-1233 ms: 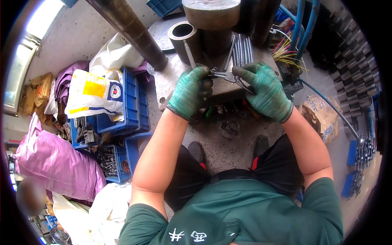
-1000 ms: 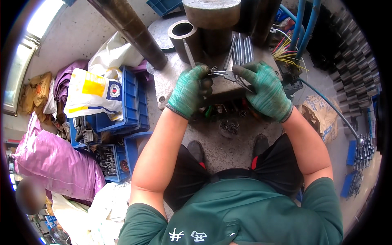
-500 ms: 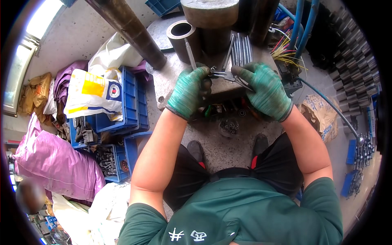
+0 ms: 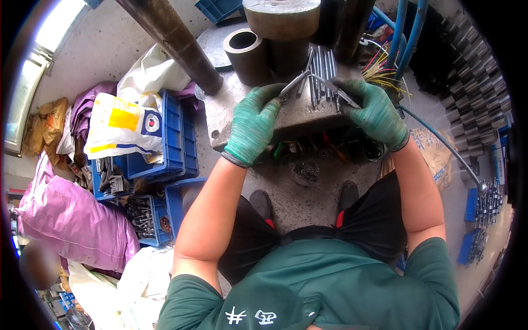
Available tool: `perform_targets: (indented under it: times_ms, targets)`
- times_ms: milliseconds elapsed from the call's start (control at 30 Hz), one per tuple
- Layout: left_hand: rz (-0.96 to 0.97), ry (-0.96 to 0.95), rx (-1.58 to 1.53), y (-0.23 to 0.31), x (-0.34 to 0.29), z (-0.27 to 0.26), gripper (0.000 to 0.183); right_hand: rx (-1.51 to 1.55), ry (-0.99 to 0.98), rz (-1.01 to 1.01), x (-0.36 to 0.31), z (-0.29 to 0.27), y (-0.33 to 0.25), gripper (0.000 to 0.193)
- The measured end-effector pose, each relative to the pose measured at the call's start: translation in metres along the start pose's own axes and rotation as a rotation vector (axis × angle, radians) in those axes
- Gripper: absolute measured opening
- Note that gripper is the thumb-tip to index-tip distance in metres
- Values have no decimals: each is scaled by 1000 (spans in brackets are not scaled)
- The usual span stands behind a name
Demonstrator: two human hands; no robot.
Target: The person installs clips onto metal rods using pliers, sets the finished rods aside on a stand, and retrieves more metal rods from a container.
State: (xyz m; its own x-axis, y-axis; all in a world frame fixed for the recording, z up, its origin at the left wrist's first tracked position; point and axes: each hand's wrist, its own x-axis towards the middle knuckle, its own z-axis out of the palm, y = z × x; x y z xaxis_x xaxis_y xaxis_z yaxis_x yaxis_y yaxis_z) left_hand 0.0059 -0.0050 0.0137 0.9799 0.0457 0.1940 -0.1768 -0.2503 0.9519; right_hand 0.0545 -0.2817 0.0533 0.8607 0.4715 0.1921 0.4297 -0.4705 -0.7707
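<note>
My left hand (image 4: 253,121), in a green knit glove, is closed around a slim metal rod (image 4: 296,82) that slants up and to the right. My right hand (image 4: 379,113), gloved alike, grips pliers (image 4: 334,88) whose thin jaws point up and left, close to the rod's tip. Whether jaws and rod touch I cannot tell. Small dark metal pieces show by my left fingertips, too small to name. Just beyond, several similar metal rods (image 4: 329,69) lie side by side on a heavy metal plate (image 4: 223,104).
A thick hollow cylinder (image 4: 242,41) and a round steel block (image 4: 281,19) stand behind on the plate. A steel column (image 4: 181,44) rises at left. Blue crates (image 4: 179,129) and a purple sack (image 4: 77,214) fill the left. Beneath the plate sits a small container of parts (image 4: 306,172).
The rod, upright before, now leans to the right. My right hand has shifted slightly right, and the pliers' jaws have swung upward from beside the left fingers toward the rod's tip.
</note>
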Motion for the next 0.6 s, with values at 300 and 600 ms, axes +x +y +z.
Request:
perform_targets:
  times_ms: [300, 600]
  targets:
    - [-73, -158, -26, 9, -3, -7, 36, -71, -303, 146, 3, -19, -11, 55]
    - [-322, -291, -263, 20, -7, -6, 41, -116, -360, -45, 0, -12, -10, 55]
